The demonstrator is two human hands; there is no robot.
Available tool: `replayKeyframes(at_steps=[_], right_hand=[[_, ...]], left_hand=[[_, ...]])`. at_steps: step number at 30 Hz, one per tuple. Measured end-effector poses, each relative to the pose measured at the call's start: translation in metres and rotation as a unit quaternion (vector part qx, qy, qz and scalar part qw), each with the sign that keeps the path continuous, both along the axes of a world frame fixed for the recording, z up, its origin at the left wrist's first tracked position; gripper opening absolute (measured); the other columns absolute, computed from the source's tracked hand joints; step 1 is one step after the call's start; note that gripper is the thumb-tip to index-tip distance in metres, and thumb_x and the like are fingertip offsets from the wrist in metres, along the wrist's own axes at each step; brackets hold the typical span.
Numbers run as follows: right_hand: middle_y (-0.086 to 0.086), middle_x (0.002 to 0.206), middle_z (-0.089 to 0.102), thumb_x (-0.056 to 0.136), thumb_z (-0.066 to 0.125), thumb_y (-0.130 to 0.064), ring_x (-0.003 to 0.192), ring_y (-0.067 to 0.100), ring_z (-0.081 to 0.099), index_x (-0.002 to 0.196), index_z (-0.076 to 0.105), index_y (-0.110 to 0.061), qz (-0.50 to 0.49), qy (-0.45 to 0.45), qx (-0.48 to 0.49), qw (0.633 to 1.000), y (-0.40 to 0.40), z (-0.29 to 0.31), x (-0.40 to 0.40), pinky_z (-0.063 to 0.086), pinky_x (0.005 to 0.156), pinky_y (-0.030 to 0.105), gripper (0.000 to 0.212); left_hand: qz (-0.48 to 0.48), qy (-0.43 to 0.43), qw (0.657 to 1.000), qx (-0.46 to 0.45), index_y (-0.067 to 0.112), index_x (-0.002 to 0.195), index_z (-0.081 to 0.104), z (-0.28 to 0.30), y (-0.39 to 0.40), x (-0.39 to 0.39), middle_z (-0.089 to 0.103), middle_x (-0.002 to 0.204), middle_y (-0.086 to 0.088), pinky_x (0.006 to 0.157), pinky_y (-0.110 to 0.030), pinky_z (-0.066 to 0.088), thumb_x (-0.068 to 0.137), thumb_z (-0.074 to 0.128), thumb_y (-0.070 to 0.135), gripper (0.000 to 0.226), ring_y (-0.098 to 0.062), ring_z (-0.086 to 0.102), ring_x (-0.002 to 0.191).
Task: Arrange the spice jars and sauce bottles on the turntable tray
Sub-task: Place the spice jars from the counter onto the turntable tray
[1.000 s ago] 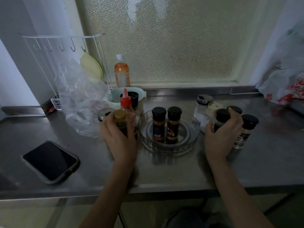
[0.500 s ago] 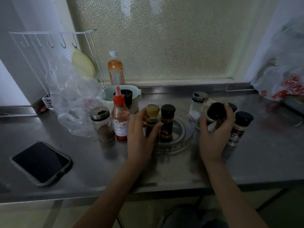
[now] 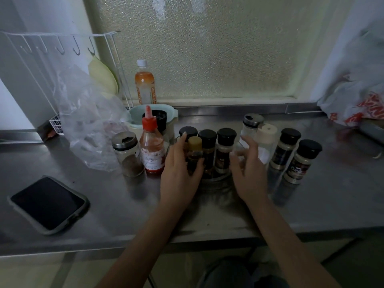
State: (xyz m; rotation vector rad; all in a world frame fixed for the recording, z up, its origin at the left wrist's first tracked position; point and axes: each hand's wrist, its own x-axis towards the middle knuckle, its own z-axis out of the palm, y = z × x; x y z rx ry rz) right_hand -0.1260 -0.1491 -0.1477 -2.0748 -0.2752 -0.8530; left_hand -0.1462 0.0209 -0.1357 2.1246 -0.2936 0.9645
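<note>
Here we have our left hand wrapped around a small gold-capped bottle, fingers curled on its sides, holding it at the near left part of the clear turntable tray, whose front rim shows only between our two wrists. Our right hand hovers just to the right of it with fingers spread and nothing in them, its fingertips near the tray's right rim. Between the hands three black-capped spice jars stand upright inside the tray: one behind our left fingers, a middle jar and a right jar, packed close together. Just left of our left hand stand a red-capped sauce bottle and a steel-lidded glass jar, touching or nearly so. Just beyond our right fingertips stand a clear shaker and a cream-capped jar; farther right are two more black-capped jars, side by side on the bench. Nearer than both hands the bench lies bare up to its front edge, while a phone lies well off to our left and a crumpled plastic bag crowds the far left.
</note>
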Motion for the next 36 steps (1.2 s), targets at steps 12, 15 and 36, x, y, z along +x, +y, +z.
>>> replayKeyframes(at_steps=[12,15,36], right_hand=[[0.016,0.093,0.062,0.094,0.044,-0.019,0.087,0.022,0.058,0.108,0.052,-0.012,-0.033,-0.183,-0.024,0.982,-0.009,0.017,-0.027,0.046,0.080,0.028,0.017],[0.020,0.119,0.053,0.085,0.056,-0.013,0.113,0.035,0.049,0.118,0.048,0.001,-0.251,-0.163,0.036,0.953,-0.041,0.022,-0.021,0.039,0.100,0.048,0.037],[-0.040,0.124,0.049,0.084,0.067,-0.004,0.117,-0.017,0.048,0.138,0.034,-0.028,0.023,-0.051,0.204,0.977,0.000,0.031,-0.010,0.048,0.089,0.008,0.067]], left_hand=[[0.259,-0.035,0.959,-0.111,-0.003,0.119,0.046,0.009,0.033,0.000,0.048,0.117,-0.027,0.093,-0.047,0.040,0.069,0.062,-0.001,0.052,-0.042,0.045,0.108],[0.314,0.003,0.939,-0.138,-0.003,0.129,0.040,0.009,0.050,0.007,0.043,0.130,-0.026,0.097,-0.054,0.037,0.076,0.067,0.012,0.061,-0.043,0.040,0.119],[0.061,-0.100,0.952,-0.283,0.008,0.126,0.044,0.011,0.036,-0.011,0.054,0.118,0.005,0.092,-0.012,0.043,0.075,0.077,0.027,0.064,0.004,0.052,0.113]])
